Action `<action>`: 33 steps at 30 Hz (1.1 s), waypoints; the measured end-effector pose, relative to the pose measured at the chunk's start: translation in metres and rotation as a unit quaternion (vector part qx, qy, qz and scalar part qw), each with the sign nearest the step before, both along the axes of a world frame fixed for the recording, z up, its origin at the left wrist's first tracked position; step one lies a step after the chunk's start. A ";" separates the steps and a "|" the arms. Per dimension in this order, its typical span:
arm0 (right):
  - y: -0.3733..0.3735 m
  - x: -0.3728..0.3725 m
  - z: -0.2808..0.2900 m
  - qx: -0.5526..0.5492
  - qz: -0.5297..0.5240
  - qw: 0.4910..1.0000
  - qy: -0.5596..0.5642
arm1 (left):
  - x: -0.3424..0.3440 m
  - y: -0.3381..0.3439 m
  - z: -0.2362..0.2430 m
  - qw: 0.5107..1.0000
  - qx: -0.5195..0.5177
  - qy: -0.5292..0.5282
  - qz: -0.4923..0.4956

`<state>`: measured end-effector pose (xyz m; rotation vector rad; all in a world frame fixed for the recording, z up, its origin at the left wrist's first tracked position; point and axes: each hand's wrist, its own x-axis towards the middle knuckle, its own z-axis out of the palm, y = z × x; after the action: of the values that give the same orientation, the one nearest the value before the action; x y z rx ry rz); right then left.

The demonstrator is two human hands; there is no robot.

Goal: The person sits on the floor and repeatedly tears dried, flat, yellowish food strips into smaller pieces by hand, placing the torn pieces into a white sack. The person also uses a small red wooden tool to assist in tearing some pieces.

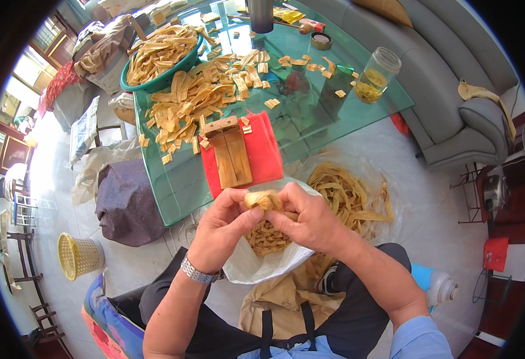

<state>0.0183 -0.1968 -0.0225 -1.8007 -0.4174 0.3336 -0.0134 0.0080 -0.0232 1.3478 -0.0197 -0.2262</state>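
Observation:
Close above an open white plastic sack (235, 266), my left hand (223, 221) and my right hand (313, 218) meet with fingers pinched round a folded bundle of tan, fibrous dried strip (263, 200). The strip's exact kind cannot be made out. Inside the sack lie many short cut tan pieces (267, 240). Just beyond my hands, a wooden block tool (232, 157) with a crosspiece at its far end rests on a red cloth (265, 143) at the edge of the glass table (310, 128).
A teal basin (132, 81) heaped with tan strips stands at the table's far left, with loose strips (181, 116) beside it. A glass jar (377, 75) holds yellowish liquid. Right of the sack, long strips (349, 194) fill a clear bag. A yellow wastebasket (80, 256) stands left.

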 end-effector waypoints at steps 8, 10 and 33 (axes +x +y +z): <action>-0.002 0.000 -0.014 0.147 0.034 0.956 0.251 | -0.002 -0.006 0.013 0.884 0.334 -0.317 -0.075; -0.005 0.000 -0.006 0.172 0.036 0.921 0.347 | -0.006 -0.008 0.010 0.846 0.399 -0.349 -0.058; -0.061 0.021 -0.028 -0.029 0.190 0.970 0.151 | -0.023 0.001 0.001 0.888 0.415 -0.054 -0.192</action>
<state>0.0388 -0.2579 -0.0500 -1.6855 -0.5392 0.8832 -0.0360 0.0089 -0.0222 2.2119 -0.3184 -0.5334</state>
